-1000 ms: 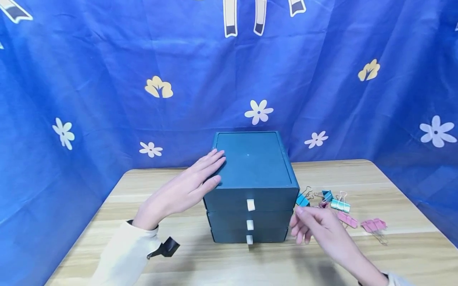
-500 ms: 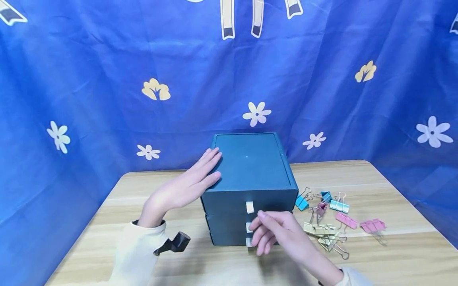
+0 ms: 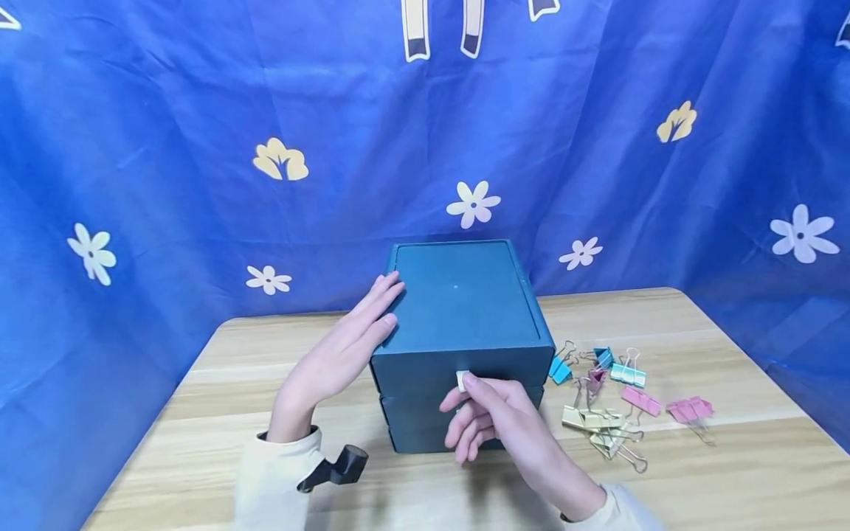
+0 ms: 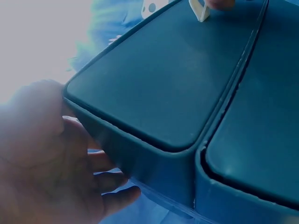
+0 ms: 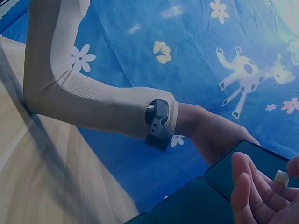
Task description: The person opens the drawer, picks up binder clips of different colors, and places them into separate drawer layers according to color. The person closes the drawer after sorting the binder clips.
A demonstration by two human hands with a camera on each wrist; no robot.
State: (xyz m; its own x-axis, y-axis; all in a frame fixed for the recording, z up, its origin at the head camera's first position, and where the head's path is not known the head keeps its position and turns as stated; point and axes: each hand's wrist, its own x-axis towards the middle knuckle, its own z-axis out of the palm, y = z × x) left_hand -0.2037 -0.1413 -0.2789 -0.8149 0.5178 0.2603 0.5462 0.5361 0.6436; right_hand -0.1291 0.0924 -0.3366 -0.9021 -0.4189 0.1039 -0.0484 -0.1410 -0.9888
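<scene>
A dark teal drawer box (image 3: 465,295) with stacked drawers stands on the table, its front facing me. My left hand (image 3: 341,346) rests flat along its upper left edge, fingers extended; in the left wrist view that hand (image 4: 51,154) lies against the box's side. My right hand (image 3: 501,420) is at the front, thumb and index finger pinching the top drawer's white pull tab (image 3: 461,380). In the right wrist view the pull tab (image 5: 281,178) shows between thumb and fingers. The right hand covers the lower tabs. The top drawer (image 4: 154,74) sits closed in its frame.
Several binder clips lie right of the box: blue clips (image 3: 561,370), pink clips (image 3: 640,400) and pale yellow clips (image 3: 593,418). A blue patterned curtain (image 3: 332,221) hangs behind the wooden table (image 3: 219,398). A black wrist mount (image 3: 348,464) sticks out from the left sleeve.
My right hand has moved left from beside the clips to the box front and up onto the top pull tab. The left hand stays on the box's left edge.
</scene>
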